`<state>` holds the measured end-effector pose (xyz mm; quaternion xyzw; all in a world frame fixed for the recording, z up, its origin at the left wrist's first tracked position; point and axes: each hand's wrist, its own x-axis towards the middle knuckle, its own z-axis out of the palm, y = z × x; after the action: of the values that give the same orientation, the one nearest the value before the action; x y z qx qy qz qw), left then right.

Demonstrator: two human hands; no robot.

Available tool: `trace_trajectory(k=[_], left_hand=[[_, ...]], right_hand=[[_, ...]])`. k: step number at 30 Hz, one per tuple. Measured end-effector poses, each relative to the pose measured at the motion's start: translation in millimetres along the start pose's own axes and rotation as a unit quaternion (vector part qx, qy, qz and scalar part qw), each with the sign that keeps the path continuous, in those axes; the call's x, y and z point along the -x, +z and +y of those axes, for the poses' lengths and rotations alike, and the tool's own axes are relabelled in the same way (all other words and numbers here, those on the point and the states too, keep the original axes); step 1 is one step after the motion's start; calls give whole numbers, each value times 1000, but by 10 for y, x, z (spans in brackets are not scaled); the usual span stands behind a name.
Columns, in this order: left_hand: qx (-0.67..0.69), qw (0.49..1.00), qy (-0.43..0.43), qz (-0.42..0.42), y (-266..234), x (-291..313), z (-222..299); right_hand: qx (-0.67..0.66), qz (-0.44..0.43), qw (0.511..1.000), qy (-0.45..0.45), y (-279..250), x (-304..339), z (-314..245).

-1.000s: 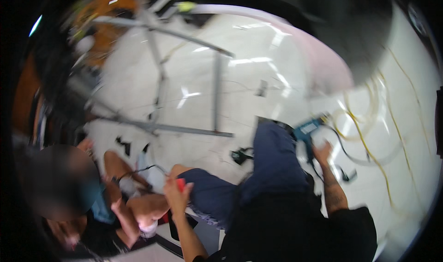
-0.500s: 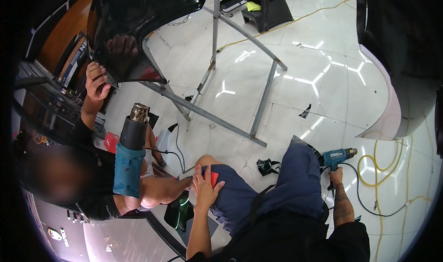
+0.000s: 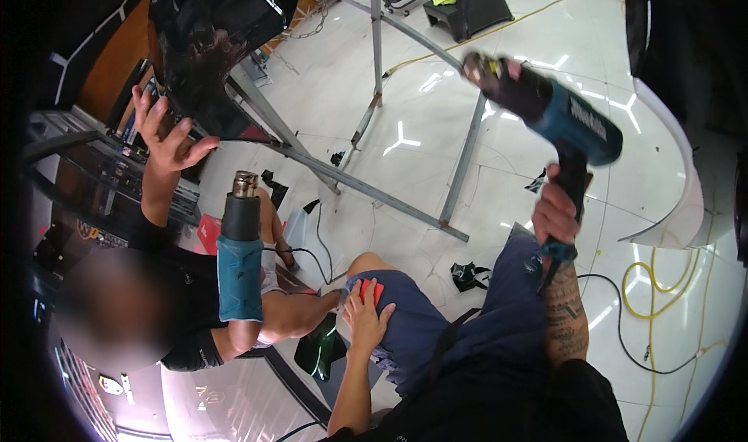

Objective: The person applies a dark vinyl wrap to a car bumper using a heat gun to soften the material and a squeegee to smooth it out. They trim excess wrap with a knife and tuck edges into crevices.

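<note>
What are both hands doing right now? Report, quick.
Left hand: holding a flat red piece between thumb and fingers.
Right hand: closed around the handle of a teal heat gun.

Heat gun (image 3: 583, 123) in right fingers (image 3: 555, 214), hose (image 3: 652, 314) on floor to right; card (image 3: 375, 291) in left fingers (image 3: 360, 308), frame (image 3: 465, 162) ahead.

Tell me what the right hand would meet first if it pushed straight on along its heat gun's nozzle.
Likely the grey upper frame bar: it lines up with the heat gun, but depth is unclear, so the right hand might miss it.
</note>
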<state>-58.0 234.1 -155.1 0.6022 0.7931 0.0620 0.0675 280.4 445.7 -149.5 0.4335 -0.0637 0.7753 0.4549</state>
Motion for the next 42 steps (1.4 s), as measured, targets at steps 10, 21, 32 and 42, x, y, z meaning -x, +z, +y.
trace_trajectory(k=[10,21,32,42], left_hand=[[-9,999,-8,47,186,64,-125],[-12,998,-21,66,205,76,-62],[-13,997,-22,70,259,121,-99],[-1,998,-18,67,240,153,-99]], right_hand=[[-138,-84,986,51,-12,-896,711],[-167,-109,978,65,-47,-894,939],[-58,-73,993,76,-72,-813,1034],[-86,-106,986,96,-81,-839,1177]])
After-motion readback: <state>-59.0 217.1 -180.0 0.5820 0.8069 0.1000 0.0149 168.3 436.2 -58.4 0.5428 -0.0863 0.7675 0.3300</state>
